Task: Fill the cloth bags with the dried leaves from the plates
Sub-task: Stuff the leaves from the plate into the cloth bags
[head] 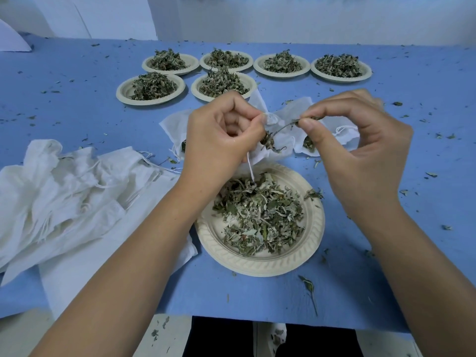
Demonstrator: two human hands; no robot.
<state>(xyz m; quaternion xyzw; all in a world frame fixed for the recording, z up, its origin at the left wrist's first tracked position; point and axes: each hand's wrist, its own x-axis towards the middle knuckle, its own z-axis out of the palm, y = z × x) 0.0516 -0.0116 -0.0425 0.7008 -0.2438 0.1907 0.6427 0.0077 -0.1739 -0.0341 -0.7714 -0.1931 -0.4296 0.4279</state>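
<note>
Head view: a white wall (309, 19) is seen behind a blue table (77, 81) dotted with leaf bits (398, 103). Cloth bags (64, 191) are piled at the left. Dried leaves (260, 215) are heaped on seven plates (154, 99). One bag (271, 119) is pinched by the left hand (221, 143), a leafy stem (283, 127) by the right hand (360, 155), above the nearest plate (257, 266)

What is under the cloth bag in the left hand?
The near plate of dried leaves lies below the bag; its drawstring dangles onto them. Bag and left hand hide part of its far rim.
</note>
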